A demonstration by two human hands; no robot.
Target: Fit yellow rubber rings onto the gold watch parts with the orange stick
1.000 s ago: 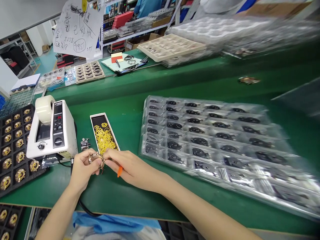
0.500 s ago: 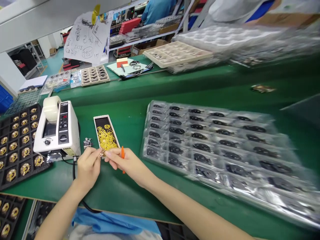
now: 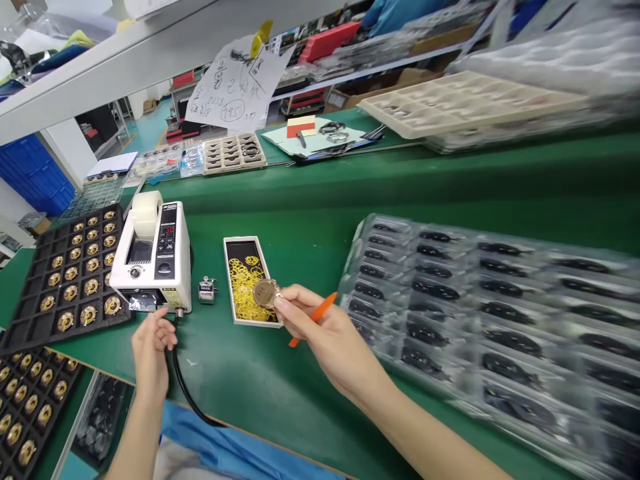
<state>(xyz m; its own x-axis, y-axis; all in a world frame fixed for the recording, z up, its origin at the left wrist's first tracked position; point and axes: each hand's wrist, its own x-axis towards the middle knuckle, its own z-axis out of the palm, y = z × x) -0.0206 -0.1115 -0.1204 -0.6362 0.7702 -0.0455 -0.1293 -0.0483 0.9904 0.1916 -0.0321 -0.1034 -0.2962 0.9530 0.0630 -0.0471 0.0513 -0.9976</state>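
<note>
My right hand (image 3: 325,327) pinches a round, brownish metal watch part (image 3: 265,292) above the right side of a white box (image 3: 229,280) of yellow rings (image 3: 245,283). An orange stick (image 3: 326,306) is tucked in the same hand. My left hand (image 3: 153,337), fingers apart and slightly curled, holds nothing at the front of the white tape dispenser (image 3: 175,267). A small metal counter (image 3: 207,291) stands between the dispenser and the box.
A black tray (image 3: 30,293) of gold round parts lies at the left, with another below it. Clear trays (image 3: 460,320) of black parts fill the right. A black cable (image 3: 183,387) runs toward the front edge. Beige trays (image 3: 425,123) lie at the back.
My hands have moved apart. The left has let go and shifted left to the dispenser; the right now holds the watch part up alone. The view has turned left.
</note>
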